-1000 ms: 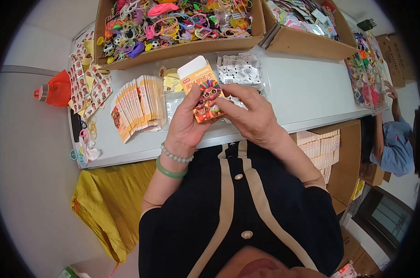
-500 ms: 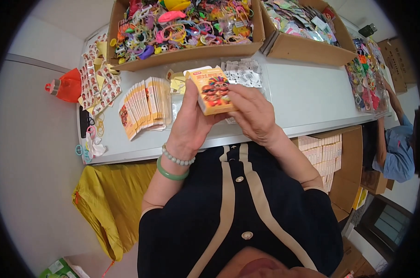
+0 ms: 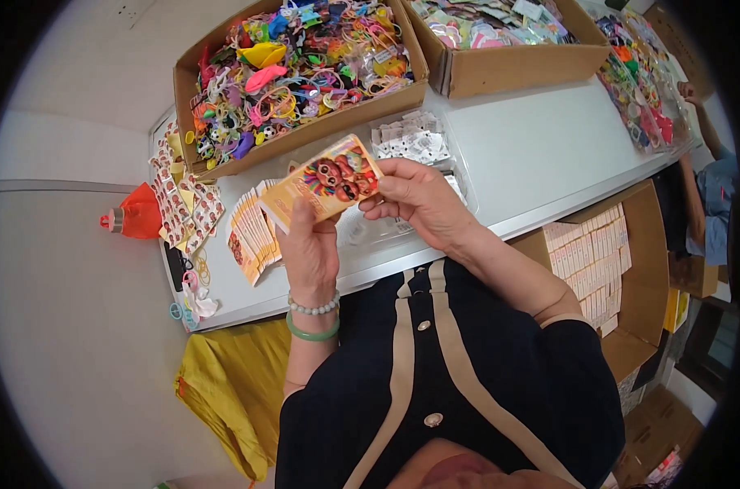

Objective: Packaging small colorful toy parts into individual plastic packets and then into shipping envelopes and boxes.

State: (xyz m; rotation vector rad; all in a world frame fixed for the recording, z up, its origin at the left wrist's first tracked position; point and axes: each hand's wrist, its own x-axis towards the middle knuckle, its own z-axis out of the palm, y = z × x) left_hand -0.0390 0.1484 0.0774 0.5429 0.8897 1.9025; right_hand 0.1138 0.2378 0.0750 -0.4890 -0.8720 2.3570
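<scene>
Trinkets (image 3: 304,69) fill box (image 3: 325,123) (orange carton (image 3: 325,182) held).

One head-worn fisheye (left of a pair) looks down at the nearby tabletop (image 3: 533,143)

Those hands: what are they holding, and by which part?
An orange printed carton: left hand at its lower edge toward the left end, right hand at the right end.

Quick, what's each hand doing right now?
Left hand: closed, holding the orange carton near its left end.
Right hand: closed, gripping the carton's right end.
</scene>
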